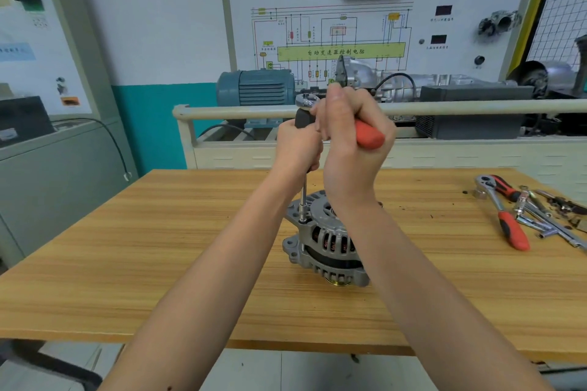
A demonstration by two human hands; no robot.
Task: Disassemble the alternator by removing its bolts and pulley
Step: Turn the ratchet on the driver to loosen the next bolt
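Two hands meet on one tool just above the frame's centre: your right hand (pixel 349 133) is wrapped tight round the red handle of the ratchet (pixel 368 133), and your left hand (pixel 298 146) is curled round the top of the extension bar (pixel 304 190), just under the ratchet head. That bar runs straight down from the grip to a socket (pixel 301 211) seated on a bolt at the upper-left rim of the alternator (pixel 324 241). So the alternator lies directly below your hands, at the middle of the wooden table (pixel 158 247), standing with its pulley (pixel 338 282) underneath. The bar's long axis is close to upright while the handle points right, and that is what the coming swing likely turns on: keep the bar plumb with your left hand, which sits nearer the bolt. A spare ratchet (pixel 505 216) lies well apart at the right edge.
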